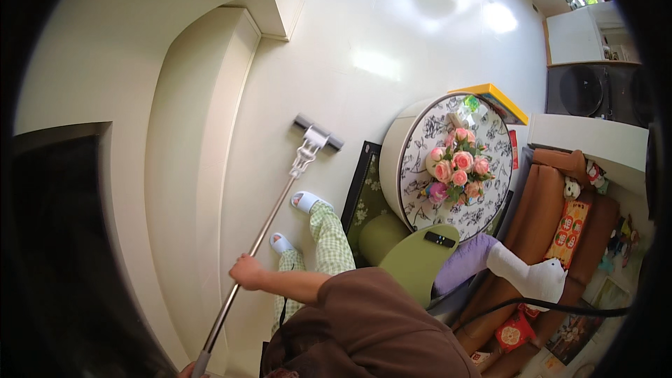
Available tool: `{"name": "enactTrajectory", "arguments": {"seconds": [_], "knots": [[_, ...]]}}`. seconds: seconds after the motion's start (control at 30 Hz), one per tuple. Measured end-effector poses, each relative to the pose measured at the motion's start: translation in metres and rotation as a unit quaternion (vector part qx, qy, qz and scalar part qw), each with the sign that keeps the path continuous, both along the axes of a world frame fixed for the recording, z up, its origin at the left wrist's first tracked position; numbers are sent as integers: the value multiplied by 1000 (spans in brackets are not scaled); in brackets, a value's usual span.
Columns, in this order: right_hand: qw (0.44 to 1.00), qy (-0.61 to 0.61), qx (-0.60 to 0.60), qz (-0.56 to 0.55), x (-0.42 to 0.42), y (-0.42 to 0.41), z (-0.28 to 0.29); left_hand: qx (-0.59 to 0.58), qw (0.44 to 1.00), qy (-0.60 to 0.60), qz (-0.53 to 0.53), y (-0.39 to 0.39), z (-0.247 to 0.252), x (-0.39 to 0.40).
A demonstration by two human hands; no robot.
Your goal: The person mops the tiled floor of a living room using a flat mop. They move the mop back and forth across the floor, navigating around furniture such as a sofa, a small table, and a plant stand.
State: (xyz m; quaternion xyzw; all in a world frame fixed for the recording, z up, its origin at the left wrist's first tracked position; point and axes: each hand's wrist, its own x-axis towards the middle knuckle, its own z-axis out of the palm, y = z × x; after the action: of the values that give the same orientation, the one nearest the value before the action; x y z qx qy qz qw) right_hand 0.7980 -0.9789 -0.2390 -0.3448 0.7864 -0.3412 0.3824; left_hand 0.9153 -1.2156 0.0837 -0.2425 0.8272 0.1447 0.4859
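Note:
A sponge mop with a steel pole slants across the view, its grey roller-type head on the pale, glossy floor. My right hand is closed around the middle of the pole. At the bottom edge my left hand is partly cut off, wrapped at the grey grip on the pole's upper end. Beyond my feet in light blue slippers and green checked trousers lies the mop head. A brown short sleeve covers my upper right arm.
A round table with a floral-patterned top bears pink roses. Next to it are a green leaf-shaped tabletop with a remote control, a dark green rug and a brown sofa. A cream wall ledge runs along the left.

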Motion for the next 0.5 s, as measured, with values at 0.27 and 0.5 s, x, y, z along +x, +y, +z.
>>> {"name": "enactTrajectory", "arguments": {"seconds": [0.27, 0.5], "knots": [[936, 201, 223, -186, -168, 243, -106, 336, 927, -25, 166, 206, -164, -171], [824, 197, 367, -384, -271, 347, -78, 411, 882, 31, 230, 375, -240, -300]]}}
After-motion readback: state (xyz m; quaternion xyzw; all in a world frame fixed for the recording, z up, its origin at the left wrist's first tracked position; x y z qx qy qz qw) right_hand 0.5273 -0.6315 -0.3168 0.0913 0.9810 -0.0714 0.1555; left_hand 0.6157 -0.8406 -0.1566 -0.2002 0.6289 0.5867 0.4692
